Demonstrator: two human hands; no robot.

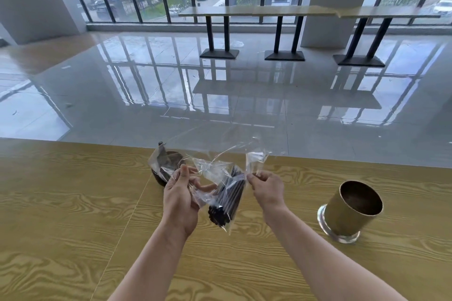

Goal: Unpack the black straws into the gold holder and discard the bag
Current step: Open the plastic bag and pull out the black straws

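A clear plastic bag (215, 171) hangs above the wooden table (73, 215), stretched between my two hands. A bundle of black straws (226, 200) sits inside it, ends pointing down toward me. My left hand (181, 195) grips the bag's left side. My right hand (266, 186) pinches its torn upper right edge. The gold holder (349, 210) stands upright and empty on the table, to the right of my right hand.
A dark bowl (168, 166) holding another clear packet sits behind my left hand near the table's far edge. Beyond the table lie a glossy tiled floor, long tables (269, 11) on black legs and large windows.
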